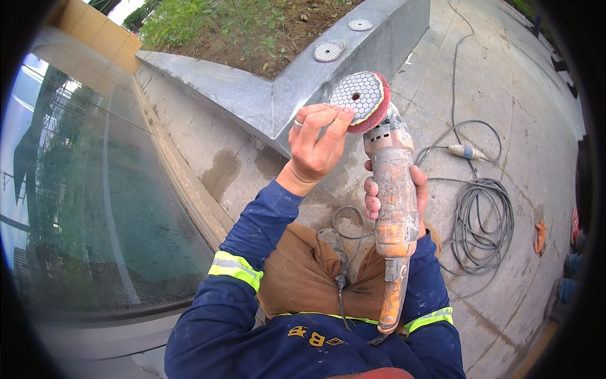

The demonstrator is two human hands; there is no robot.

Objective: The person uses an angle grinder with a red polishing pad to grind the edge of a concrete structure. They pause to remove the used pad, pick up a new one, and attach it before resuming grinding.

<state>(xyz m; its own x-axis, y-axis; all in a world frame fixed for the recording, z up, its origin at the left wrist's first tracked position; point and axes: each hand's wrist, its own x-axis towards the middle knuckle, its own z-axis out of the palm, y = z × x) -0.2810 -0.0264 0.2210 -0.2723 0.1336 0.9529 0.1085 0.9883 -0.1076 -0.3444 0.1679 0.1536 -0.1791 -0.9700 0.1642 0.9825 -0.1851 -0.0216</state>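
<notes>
Grinder (394,189), orange and dusty, is held in front of the person's lap (293,271), with its disc end pointing away from the body. Right hand (372,199) is closed around the grinder's middle, fingers on one side and thumb on the other. Left hand (314,142) is half-closed, and its fingertips touch the edge of the round honeycomb pad (363,83), which sits on the red backing disc (381,114); I cannot tell if they pinch it or only rest there. Two similar pads (329,51) lie apart on the grey stone ledge (297,90) beside the soil bed (293,47). To the right, a dark cable (507,218) lies coiled on the paved floor (483,319).
</notes>
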